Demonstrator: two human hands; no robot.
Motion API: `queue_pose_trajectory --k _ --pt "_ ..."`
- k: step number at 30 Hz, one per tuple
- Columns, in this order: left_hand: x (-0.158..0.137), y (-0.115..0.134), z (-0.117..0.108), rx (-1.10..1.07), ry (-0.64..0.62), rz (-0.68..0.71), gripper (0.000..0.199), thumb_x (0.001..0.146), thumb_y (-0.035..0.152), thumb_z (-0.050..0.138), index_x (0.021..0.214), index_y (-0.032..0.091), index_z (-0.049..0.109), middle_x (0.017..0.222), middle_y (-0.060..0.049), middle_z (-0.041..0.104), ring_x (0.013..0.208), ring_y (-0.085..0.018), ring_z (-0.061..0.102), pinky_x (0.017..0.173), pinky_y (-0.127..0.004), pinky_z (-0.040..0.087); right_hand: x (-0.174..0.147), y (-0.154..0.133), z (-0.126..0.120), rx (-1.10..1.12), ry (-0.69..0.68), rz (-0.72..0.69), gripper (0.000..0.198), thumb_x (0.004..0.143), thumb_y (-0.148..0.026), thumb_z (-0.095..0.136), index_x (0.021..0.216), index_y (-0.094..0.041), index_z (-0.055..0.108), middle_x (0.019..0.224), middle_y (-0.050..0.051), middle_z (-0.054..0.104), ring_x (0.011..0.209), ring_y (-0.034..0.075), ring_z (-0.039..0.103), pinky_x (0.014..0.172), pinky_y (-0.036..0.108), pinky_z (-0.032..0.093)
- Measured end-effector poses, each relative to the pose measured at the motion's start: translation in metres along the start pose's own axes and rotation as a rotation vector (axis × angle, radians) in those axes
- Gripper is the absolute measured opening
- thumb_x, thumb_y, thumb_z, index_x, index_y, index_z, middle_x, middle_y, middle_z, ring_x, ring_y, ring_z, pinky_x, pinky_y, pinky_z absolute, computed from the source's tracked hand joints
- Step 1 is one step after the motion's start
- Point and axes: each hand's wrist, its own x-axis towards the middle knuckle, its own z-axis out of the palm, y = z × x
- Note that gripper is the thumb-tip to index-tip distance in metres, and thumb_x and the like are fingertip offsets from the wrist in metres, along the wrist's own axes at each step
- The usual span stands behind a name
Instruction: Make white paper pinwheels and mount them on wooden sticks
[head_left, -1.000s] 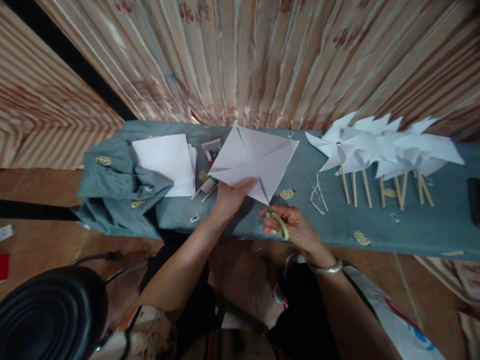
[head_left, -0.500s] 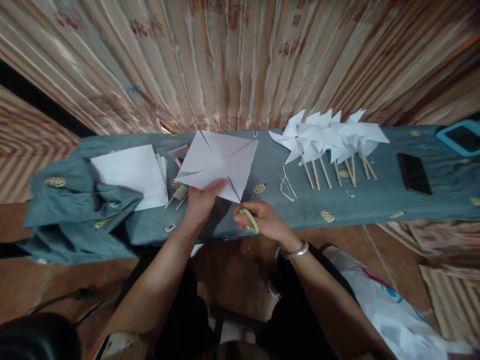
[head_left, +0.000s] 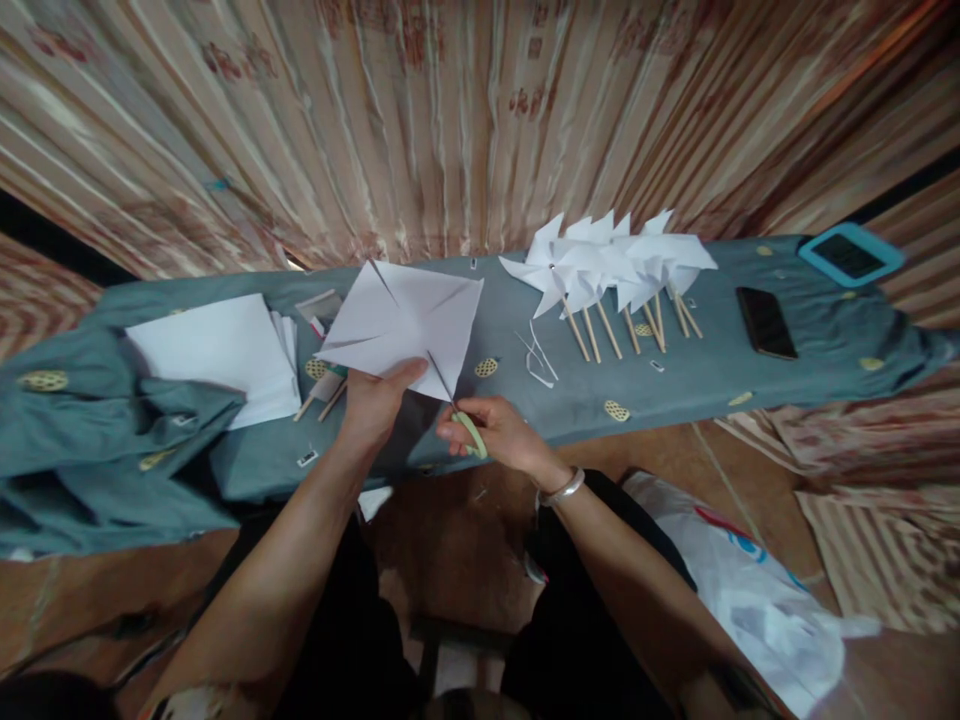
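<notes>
My left hand (head_left: pixel 379 400) pinches the near left edge of a white paper square (head_left: pixel 409 325), thumb on top and fingers underneath. Slits run inward from the square's corners. In my right hand (head_left: pixel 495 430) are scissors with light green handles (head_left: pixel 470 435). Their blades lie along the paper's near corner, pointing toward its middle; whether they are fully closed is hard to make out. Left of my hands lies a stack of white paper (head_left: pixel 217 350), partly covered by a fold of cloth. Wooden sticks (head_left: pixel 319 395) poke out beside the stack, partly hidden by the square.
Several white paper pinwheels (head_left: pixel 600 255) on wooden sticks lie in a row on the green cloth (head_left: pixel 555 410). Thin white strips (head_left: pixel 536 360) lie before them. Farther right are a dark phone (head_left: pixel 765 322) and a blue-framed device (head_left: pixel 851 253). A plastic bag (head_left: pixel 750 590) sits on the floor.
The camera view has turned to the right, so everything appears shifted left. My hands, the paper square and the scissors keep nearly the same arrangement, with the blades still at the near corner.
</notes>
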Motion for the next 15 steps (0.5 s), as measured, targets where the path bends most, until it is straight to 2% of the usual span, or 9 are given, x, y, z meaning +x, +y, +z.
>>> queue_pose_trajectory --k 10,15 --pt "-0.012 0.007 0.004 -0.056 -0.077 -0.039 0.03 0.051 0.024 0.082 0.074 0.015 0.066 0.069 -0.001 0.068 0.069 -0.017 0.062 0.072 -0.03 0.051 -0.004 0.013 0.0 0.009 -0.009 -0.022 0.042 0.068 -0.056 0.077 0.08 -0.017 0.067 0.057 -0.004 0.062 0.053 0.008 0.055 0.052 0.02 0.042" --pt "-0.022 0.012 0.002 -0.038 -0.051 -0.067 0.027 0.052 0.024 0.081 0.072 0.014 0.066 0.077 -0.003 0.071 0.071 -0.017 0.063 0.073 -0.03 0.051 -0.009 0.015 0.005 0.014 -0.006 -0.032 0.04 0.072 -0.056 0.074 0.082 -0.018 0.067 0.057 -0.004 0.062 0.051 0.008 0.054 0.05 0.019 0.041"
